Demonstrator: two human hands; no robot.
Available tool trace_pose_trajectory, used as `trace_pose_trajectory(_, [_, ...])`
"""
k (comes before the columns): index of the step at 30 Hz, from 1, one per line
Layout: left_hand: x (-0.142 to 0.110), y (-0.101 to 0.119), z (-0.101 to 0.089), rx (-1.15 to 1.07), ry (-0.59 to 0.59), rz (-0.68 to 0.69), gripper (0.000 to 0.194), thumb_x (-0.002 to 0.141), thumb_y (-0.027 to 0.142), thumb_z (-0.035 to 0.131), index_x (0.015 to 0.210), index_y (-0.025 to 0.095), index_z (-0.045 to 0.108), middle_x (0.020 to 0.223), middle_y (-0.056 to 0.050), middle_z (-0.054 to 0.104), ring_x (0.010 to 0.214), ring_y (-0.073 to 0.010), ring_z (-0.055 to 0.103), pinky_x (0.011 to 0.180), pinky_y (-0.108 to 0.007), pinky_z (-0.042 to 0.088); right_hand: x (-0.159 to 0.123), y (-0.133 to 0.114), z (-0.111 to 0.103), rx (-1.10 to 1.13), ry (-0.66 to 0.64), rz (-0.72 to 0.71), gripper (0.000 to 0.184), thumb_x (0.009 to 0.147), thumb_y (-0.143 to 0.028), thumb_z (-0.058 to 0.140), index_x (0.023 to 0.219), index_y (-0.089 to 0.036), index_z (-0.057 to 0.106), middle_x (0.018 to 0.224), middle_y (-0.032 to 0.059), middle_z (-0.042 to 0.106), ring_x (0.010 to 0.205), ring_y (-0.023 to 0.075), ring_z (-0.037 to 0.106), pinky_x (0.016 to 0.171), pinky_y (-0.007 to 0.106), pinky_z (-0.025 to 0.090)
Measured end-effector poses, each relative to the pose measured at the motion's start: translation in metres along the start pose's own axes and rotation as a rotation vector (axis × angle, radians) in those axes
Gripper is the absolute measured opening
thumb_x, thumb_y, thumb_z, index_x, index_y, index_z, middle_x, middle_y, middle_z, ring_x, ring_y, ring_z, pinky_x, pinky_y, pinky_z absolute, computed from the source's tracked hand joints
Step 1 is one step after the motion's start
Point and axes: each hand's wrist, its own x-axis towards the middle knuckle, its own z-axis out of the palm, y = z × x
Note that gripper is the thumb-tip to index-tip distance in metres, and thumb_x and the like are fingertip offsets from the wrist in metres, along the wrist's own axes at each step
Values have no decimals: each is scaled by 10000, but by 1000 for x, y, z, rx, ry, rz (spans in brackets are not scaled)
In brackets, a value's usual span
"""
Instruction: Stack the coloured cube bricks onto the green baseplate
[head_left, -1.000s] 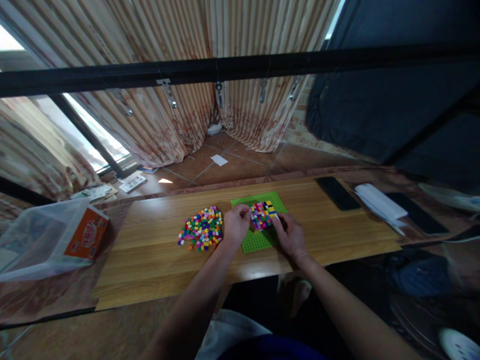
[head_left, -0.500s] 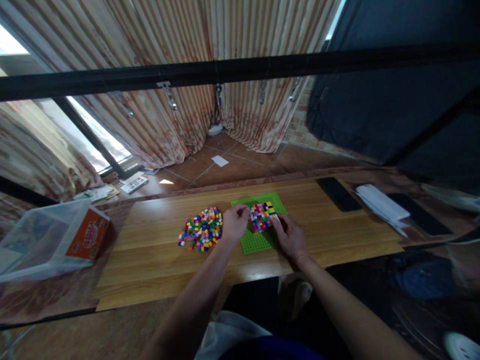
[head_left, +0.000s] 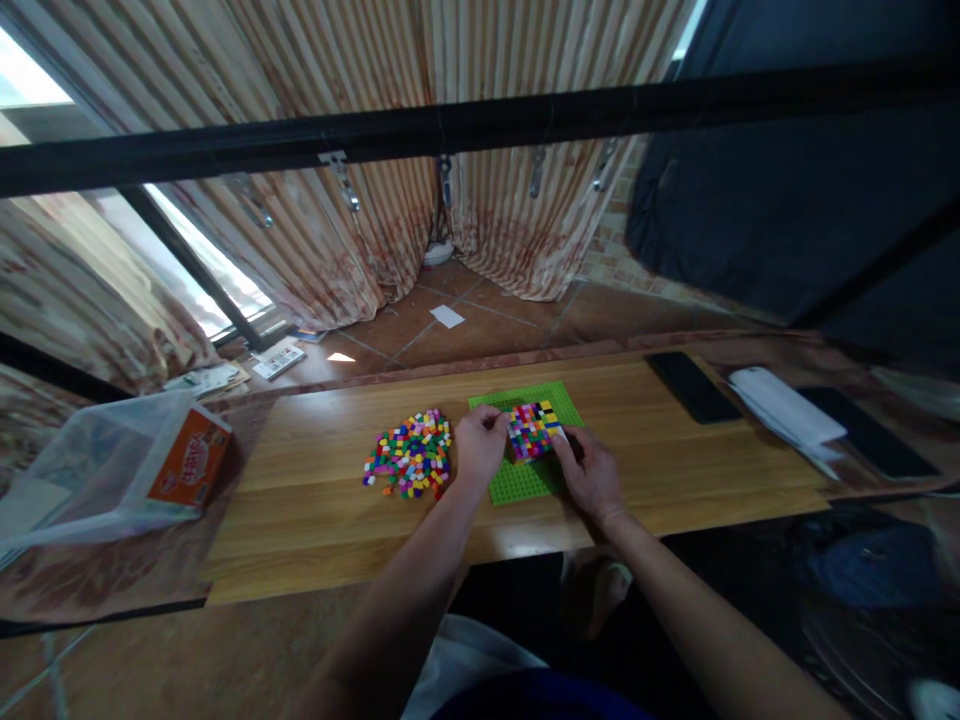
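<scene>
A multicoloured block of small toy bricks [head_left: 531, 430] stands on a green studded baseplate [head_left: 517, 486]. At the block's right edge is my right hand [head_left: 592, 474], its thumb and fingers closed on that side. My left hand [head_left: 481, 442] is by the left edge with fingertips pinched together; whatever they hold, if anything, is too small to make out. Left of this hand lies a loose pile of small coloured bricks [head_left: 409, 455] on the wooden board [head_left: 300, 500].
A black phone [head_left: 691, 387] lies at the board's right, with a white object [head_left: 780, 400] and another dark flat device [head_left: 866, 432] beyond. At the far left stands a clear plastic bin [head_left: 97, 470] with an orange label. A black rail [head_left: 390, 135] crosses behind.
The view has shifted slightly, so the board and bricks sit a little to the right. Both hands stay at the block's sides, with no clear change in their hold.
</scene>
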Motion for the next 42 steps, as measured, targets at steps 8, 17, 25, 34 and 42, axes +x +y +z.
trace_pose_trajectory(8, [-16,12,-6,45,2,44,183,871,229,592,722,158,670,671,-46,674,638,-154,620,601,-268,451,-1,10,2,-16,-5,-1,527,903,-626,448,994,-165,686,940,133,715,847,258,656,793,391,503])
trace_pose_trajectory(17, [-87,-3,-94,159,46,124,132,837,112,573,848,190,678,825,-37,684,735,-163,620,700,-287,490,-2,11,1,-67,6,6,581,893,-667,422,981,-162,695,900,125,719,783,255,650,737,370,482])
trace_pose_trajectory(25, [-104,-37,-153,477,70,185,231,854,97,529,932,210,714,974,-55,667,841,-159,644,730,-267,504,-3,11,0,-66,2,-15,566,902,-651,420,970,-159,693,873,123,711,778,259,643,719,364,473])
trace_pose_trajectory(34, [-97,-41,-146,659,20,306,169,865,130,572,902,216,714,990,-64,659,944,-192,631,837,-309,517,-3,13,1,-88,11,-41,571,908,-646,404,993,-156,685,915,137,712,788,264,645,723,371,470])
trace_pose_trajectory(42, [-94,-39,-142,602,43,336,158,877,126,575,892,205,711,942,-52,671,896,-180,638,806,-313,528,-2,8,0,-62,7,-28,572,910,-635,410,978,-141,689,897,139,703,795,265,640,740,387,476])
